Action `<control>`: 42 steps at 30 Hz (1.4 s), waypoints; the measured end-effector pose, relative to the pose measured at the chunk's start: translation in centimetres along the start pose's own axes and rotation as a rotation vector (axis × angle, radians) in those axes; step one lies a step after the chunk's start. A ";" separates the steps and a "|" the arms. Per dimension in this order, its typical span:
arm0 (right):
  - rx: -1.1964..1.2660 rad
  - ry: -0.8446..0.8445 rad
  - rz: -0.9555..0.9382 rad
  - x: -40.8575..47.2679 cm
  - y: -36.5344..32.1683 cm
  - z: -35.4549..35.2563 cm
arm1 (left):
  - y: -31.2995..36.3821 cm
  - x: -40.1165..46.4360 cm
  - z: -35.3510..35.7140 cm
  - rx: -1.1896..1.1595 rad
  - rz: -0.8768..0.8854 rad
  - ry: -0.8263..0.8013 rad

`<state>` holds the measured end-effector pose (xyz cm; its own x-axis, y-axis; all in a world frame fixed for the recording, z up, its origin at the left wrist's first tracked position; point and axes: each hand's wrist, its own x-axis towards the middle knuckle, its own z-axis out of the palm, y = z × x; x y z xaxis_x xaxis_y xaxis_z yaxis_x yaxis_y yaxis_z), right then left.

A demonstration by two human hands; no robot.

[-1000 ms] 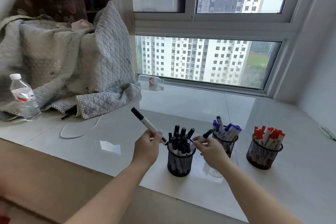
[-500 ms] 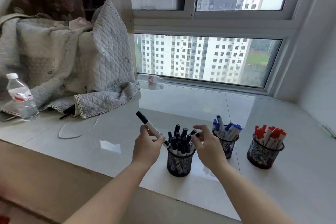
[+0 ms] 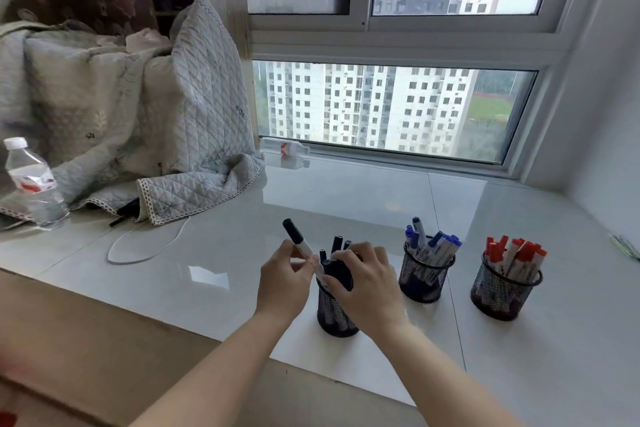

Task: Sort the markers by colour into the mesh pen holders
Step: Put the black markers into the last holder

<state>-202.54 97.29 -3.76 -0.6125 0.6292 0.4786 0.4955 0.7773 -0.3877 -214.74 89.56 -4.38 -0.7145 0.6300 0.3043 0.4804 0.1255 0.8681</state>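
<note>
Now the right hand [image 3: 363, 284] has moved onto the black holder [image 3: 337, 315], fingers curled over its markers; the left hand [image 3: 282, 282] pinches the black marker [image 3: 302, 246], nearly in.

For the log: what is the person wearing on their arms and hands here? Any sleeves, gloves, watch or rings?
Nothing shows. Both forearms are bare from the bottom edge of the picture to the wrist, with no sleeve or cuff in view. The left hand and right hand are ungloved, and no watch, bracelet or ring can be seen on the sides facing the camera.
</note>
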 end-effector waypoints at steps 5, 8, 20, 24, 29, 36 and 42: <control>0.147 0.045 0.091 0.0 0.4 0.0 | 0.3 -0.5 0.1 0.072 0.034 -0.015; 0.204 0.043 0.124 0.1 0.7 -0.3 | 0.8 -0.8 0.1 0.075 0.099 -0.021; 0.289 -0.105 0.166 0.9 1.1 -1.0 | 1.7 -0.3 -0.2 0.144 0.212 0.001; 0.330 -0.144 0.115 0.7 1.3 -1.4 | 1.7 -0.5 0.5 0.204 0.269 0.001; 0.358 -0.166 0.096 0.7 1.7 -1.5 | 0.7 -1.4 1.6 0.240 0.334 -0.060; 0.413 -0.117 0.121 0.6 2.4 -0.7 | -1.0 -1.9 1.6 0.304 0.382 -0.010; 0.531 -0.068 0.168 -0.2 3.1 0.0 | -2.2 -3.3 2.8 -0.024 0.150 -0.203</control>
<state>-200.88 99.52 -5.08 -0.5991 0.7289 0.3312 0.2223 0.5489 -0.8058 -212.03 89.39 -8.42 -0.5183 0.7814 0.3476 0.5593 0.0023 0.8289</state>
